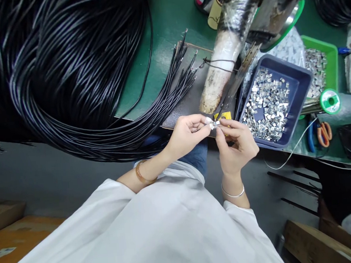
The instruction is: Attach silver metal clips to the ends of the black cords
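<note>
At a green bench (166, 10) heaped with black cables (75, 58), two bare hands meet over small metal pieces (216, 124).
From where I stand, the cables sprawl across the left, one bundle's ends reaching over toward the middle; a dark blue tray (303, 75) of loose metal clips (265, 108) sits just beside the right hand (237, 143), which pinches the pieces between thumb and fingers, while the left hand (187, 132) grips them from the other side, all at the bench's near edge.

Green counter (166, 10) across the top of the frame. Gray floor (66, 176) at middle left, with cardboard boxes (34, 229) toward both lower corners.
</note>
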`<action>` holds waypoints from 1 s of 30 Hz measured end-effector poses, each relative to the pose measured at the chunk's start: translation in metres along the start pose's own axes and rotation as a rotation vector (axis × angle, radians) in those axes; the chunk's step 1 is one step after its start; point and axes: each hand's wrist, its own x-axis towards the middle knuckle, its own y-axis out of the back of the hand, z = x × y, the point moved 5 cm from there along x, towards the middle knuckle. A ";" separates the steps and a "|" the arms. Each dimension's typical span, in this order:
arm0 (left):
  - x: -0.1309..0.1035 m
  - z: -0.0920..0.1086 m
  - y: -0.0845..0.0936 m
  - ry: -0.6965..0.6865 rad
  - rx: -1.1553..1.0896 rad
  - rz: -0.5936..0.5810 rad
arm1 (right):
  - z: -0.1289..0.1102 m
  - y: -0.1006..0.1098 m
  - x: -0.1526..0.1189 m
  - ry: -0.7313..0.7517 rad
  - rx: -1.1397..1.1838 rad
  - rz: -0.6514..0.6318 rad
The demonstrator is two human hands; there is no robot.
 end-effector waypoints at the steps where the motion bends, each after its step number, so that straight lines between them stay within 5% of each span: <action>1: 0.000 0.000 0.000 0.002 -0.008 0.003 | 0.000 0.000 0.001 -0.010 0.004 -0.005; 19: 0.001 0.004 0.001 0.010 0.050 0.032 | 0.001 0.000 0.001 -0.025 0.031 -0.050; 30: -0.001 0.002 0.001 0.009 0.134 -0.008 | 0.000 0.002 -0.002 0.102 -0.071 0.008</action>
